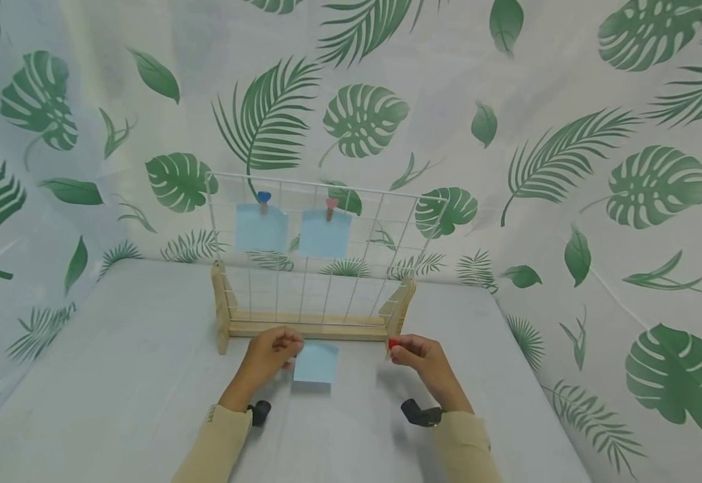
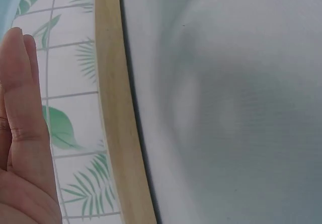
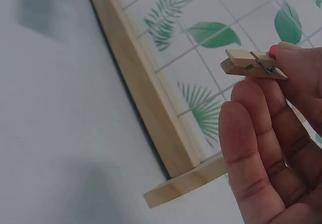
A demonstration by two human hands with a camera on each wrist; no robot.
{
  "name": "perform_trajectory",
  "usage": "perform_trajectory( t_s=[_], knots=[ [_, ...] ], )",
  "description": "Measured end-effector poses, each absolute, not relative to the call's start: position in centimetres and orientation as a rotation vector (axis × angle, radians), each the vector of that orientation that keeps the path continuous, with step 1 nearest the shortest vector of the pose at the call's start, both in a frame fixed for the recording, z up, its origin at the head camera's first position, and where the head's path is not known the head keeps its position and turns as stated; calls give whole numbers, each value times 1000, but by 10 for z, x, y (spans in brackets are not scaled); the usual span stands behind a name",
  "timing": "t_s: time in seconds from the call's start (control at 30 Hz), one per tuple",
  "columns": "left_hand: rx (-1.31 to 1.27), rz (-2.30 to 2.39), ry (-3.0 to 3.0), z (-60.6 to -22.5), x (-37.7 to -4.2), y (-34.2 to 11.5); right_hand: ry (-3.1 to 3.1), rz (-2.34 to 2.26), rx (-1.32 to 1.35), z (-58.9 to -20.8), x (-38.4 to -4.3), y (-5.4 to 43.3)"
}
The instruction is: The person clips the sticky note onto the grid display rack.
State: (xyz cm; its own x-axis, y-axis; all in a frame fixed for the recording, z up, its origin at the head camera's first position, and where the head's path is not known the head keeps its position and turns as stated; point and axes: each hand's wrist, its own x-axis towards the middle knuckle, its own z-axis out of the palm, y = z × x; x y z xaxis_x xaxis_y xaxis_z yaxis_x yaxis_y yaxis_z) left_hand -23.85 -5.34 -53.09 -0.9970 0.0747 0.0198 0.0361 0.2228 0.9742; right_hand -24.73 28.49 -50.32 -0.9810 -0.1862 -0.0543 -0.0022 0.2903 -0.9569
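My left hand (image 1: 269, 352) pinches a square light-blue paper note (image 1: 316, 363) by its left edge, low in front of the rack. Only a sliver of that note shows at the top left corner of the left wrist view, beyond the fingers (image 2: 20, 83). Between thumb and fingertips, my right hand (image 1: 426, 362) pinches a small wooden clothespin (image 3: 249, 65) with a red ornament, near the rack's right foot. The clothespin's jaws point away from the hand and look closed. Behind both hands stands a white wire grid rack (image 1: 308, 330) on a wooden base.
Two light-blue notes hang on the grid: the left note (image 1: 261, 231) under a blue-topped clothespin (image 1: 263, 200), the right note (image 1: 325, 235) under a pink-topped clothespin (image 1: 330, 206). The rack stands on a white-covered table (image 1: 145, 376), with a leaf-patterned curtain (image 1: 435, 80) behind it.
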Motion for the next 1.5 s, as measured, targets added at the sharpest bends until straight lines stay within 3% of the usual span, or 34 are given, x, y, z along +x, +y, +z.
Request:
perform_trajectory(
  t_s=[0.57, 1.5],
  knots=[
    [153, 1937, 2469, -514, -239, -49, 2362, -1864, -147, -494, -245, 285],
    [218, 2012, 2476, -489, -245, -40, 2469, -1864, -417, -466, -249, 285]
  ],
)
